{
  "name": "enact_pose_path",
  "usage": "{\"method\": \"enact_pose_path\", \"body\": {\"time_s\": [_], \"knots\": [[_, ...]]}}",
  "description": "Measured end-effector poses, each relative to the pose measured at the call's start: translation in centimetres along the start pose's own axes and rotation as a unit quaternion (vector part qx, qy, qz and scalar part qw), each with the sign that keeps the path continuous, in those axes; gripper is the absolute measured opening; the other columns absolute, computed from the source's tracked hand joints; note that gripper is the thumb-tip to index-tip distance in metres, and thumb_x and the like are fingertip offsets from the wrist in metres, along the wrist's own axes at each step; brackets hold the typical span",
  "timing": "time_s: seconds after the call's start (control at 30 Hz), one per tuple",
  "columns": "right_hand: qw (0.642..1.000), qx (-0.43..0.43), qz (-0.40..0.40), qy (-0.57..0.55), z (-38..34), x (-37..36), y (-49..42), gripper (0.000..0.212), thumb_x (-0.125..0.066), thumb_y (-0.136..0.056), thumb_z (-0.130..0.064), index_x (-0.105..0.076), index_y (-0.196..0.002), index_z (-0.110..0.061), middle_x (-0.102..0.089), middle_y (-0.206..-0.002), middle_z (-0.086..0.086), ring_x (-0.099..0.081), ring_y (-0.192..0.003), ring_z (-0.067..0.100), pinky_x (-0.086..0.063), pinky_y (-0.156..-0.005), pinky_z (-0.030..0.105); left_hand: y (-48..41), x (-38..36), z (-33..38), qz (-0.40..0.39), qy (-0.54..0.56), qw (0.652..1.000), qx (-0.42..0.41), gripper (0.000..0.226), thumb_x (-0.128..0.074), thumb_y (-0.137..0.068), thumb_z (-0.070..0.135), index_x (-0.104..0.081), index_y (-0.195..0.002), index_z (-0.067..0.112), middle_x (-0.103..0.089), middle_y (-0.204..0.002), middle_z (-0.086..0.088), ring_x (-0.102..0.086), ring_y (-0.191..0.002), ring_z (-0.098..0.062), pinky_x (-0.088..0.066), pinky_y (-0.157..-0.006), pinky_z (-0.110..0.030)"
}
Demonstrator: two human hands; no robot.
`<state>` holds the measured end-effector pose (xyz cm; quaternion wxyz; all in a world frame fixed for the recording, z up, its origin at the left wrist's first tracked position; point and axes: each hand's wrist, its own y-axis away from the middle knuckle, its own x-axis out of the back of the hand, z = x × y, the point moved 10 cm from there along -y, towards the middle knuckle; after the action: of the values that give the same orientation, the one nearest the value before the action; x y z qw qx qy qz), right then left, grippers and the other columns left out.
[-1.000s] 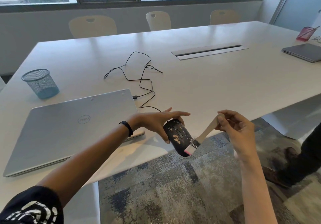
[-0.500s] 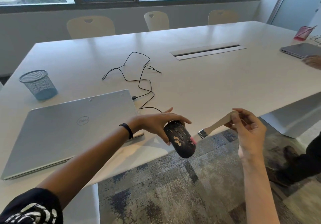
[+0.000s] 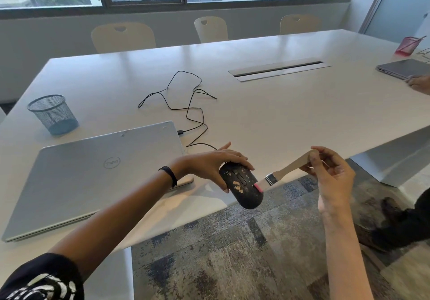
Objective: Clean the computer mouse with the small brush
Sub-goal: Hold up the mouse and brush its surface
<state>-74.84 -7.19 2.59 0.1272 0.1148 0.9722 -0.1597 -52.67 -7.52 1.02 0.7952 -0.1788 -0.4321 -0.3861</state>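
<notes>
A black computer mouse (image 3: 244,189) with pale crumbs and dust on its top is held in the air over the table's front edge. My left hand (image 3: 209,163) grips its rear end from above. A small brush (image 3: 282,171) with a pale wooden handle, a metal ferrule and pink-tipped bristles is pinched at the handle's end by my right hand (image 3: 332,171). The bristles touch the mouse's right side. The mouse's black cable (image 3: 186,104) trails in loops across the table.
A shut silver laptop (image 3: 93,174) lies at the left on the white table (image 3: 290,113). A blue mesh cup (image 3: 54,114) stands beyond it. At the far right are another laptop (image 3: 402,68), a pink mesh cup (image 3: 407,46) and another person's hand (image 3: 420,84).
The brush swept from the mouse's lower front end, lifted away to the right, and now its bristles rest against the mouse's right side. The mouse stayed in my left hand.
</notes>
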Motion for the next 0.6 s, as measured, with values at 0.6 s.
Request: {"method": "enact_pose_path", "body": {"time_s": [0.6], "knots": [[1.0,0.008,0.01,0.005,0.11,0.44,-0.37,0.01,-0.065,-0.085,-0.014,-0.069,-0.093,-0.019,-0.073,-0.073,-0.014,-0.069,-0.072,0.002,-0.058,-0.065,0.02,-0.3,-0.02,0.24,-0.001,0.04,0.999,0.026,0.081,-0.08,-0.07,0.01,-0.035,-0.136,0.02,-0.052,-0.126,0.0,-0.044,-0.126,-0.012,0.012,-0.117,-0.041]]}}
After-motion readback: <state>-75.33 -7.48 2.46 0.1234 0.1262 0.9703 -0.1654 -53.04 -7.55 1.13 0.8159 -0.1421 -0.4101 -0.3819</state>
